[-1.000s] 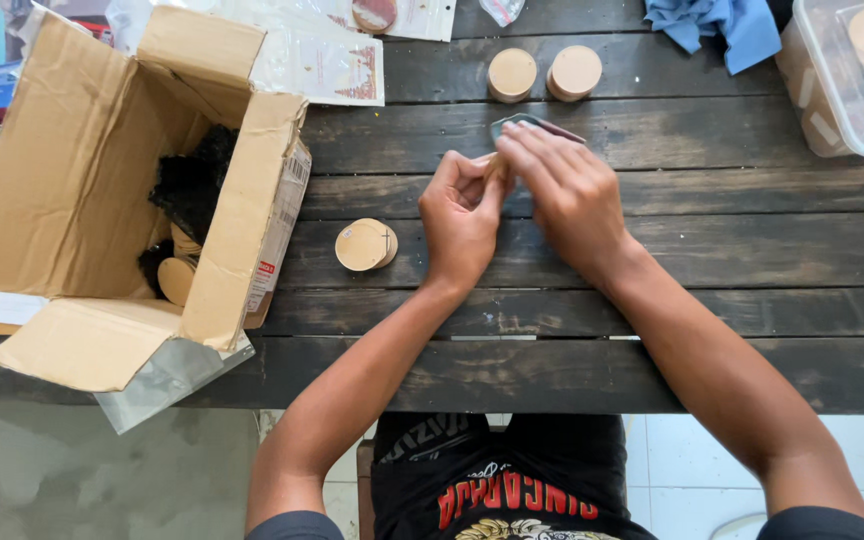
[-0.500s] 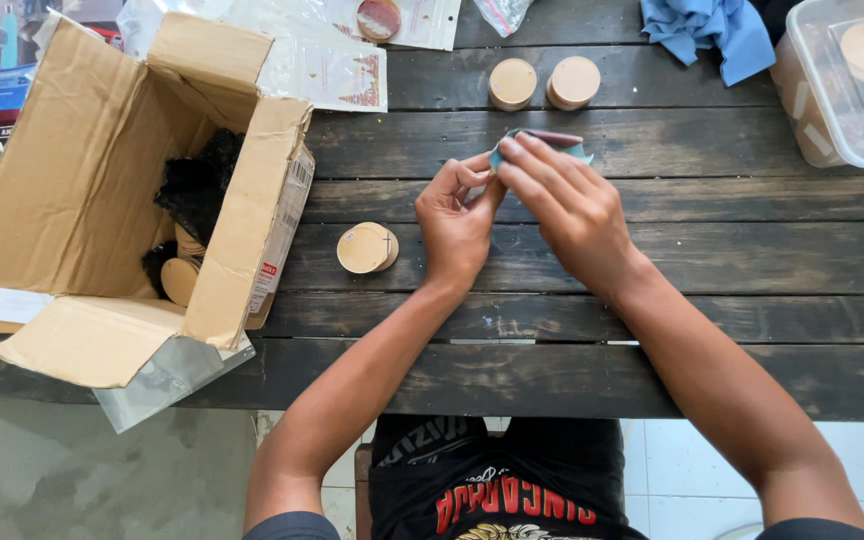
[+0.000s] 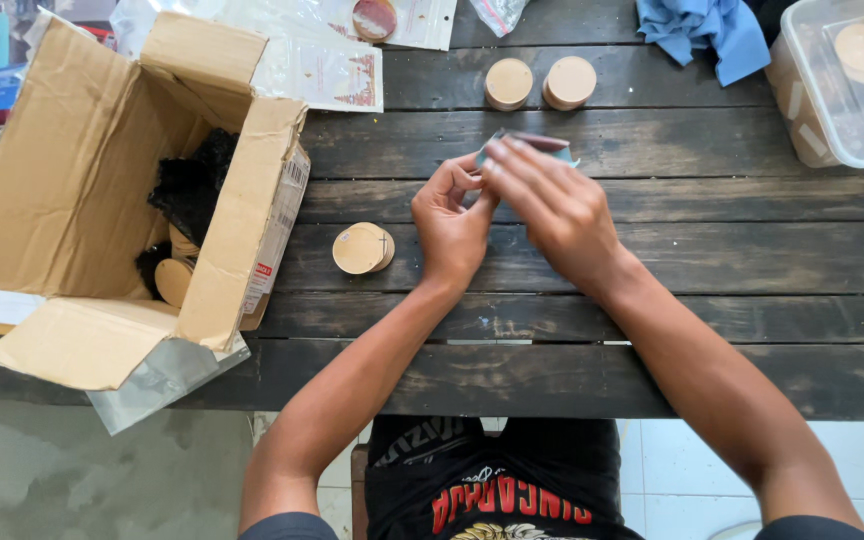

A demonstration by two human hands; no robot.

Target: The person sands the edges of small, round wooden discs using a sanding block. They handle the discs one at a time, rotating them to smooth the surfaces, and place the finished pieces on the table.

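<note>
While the left hand [image 3: 450, 225] pinched a small piece hidden between its fingertips, the right hand [image 3: 552, 205] at 3 o'clock of it pressed a thin, flexible, seemingly light abrasive sheet [image 3: 542, 143] against it, gripped by the sheet's folded edge.

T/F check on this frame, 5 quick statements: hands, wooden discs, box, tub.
1. Both hands, left hand and right hand, meet on a small sheet. True.
2. Two wooden discs sit beyond the hands. True.
3. The cardboard box is taped shut. False: its flaps are open.
4. The blue cloth lies in the box. False: it lies on the table.
5. The plastic tub is at the right edge. True.
</note>
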